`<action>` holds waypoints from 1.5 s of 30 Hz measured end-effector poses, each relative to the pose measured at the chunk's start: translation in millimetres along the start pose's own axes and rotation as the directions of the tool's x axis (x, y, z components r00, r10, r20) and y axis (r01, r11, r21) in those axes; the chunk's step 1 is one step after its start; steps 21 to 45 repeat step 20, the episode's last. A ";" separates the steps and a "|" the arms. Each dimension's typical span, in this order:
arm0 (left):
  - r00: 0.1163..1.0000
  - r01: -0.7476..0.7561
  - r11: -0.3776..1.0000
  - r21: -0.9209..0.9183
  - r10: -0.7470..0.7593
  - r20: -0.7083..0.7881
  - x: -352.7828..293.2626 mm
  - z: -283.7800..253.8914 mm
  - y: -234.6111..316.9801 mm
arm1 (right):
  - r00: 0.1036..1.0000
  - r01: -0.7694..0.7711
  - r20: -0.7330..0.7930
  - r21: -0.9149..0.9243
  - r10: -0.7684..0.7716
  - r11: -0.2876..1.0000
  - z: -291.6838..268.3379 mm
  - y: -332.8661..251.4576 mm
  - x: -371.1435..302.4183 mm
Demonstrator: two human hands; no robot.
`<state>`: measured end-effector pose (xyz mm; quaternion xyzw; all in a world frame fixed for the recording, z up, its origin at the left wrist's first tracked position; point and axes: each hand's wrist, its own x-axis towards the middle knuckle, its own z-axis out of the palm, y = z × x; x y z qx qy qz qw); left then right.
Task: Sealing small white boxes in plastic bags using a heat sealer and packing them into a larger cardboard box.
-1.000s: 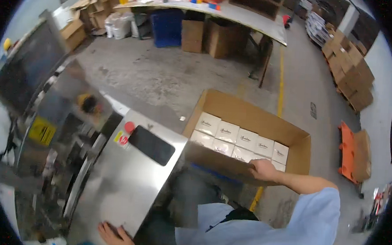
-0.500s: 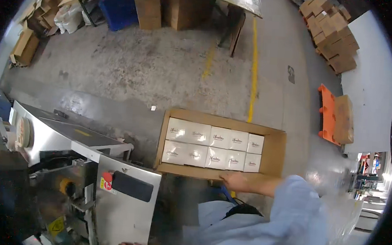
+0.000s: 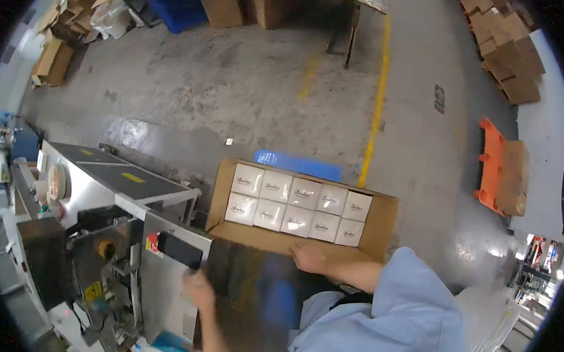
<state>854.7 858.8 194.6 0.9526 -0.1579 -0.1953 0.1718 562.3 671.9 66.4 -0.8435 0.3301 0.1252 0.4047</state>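
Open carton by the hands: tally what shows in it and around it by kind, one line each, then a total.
White boxes packed in the open carton: 10
Open brown carton: 1
Blue flat piece on the floor behind the carton: 1
Total: 12

My right hand (image 3: 308, 259) rests on the near flap of the cardboard carton (image 3: 381, 222) of white boxes (image 3: 296, 205); my left hand (image 3: 198, 291) hovers by the steel machine (image 3: 96, 185).
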 end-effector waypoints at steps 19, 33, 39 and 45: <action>0.714 0.431 0.682 -0.591 -0.658 -0.238 -590.6 215.1 -6.5 | 0.873 0.254 0.470 -0.219 -0.126 0.942 -78.6 170.8 -183.2; 0.673 0.412 0.631 -0.657 -0.697 -0.248 -600.0 233.5 18.3 | 0.753 0.640 0.305 -0.131 -0.583 0.757 -99.1 196.6 -204.3; 0.673 0.412 0.631 -0.657 -0.697 -0.248 -600.0 233.5 18.3 | 0.753 0.640 0.305 -0.131 -0.583 0.757 -99.1 196.6 -204.3; 0.673 0.412 0.631 -0.657 -0.697 -0.248 -600.0 233.5 18.3 | 0.753 0.640 0.305 -0.131 -0.583 0.757 -99.1 196.6 -204.3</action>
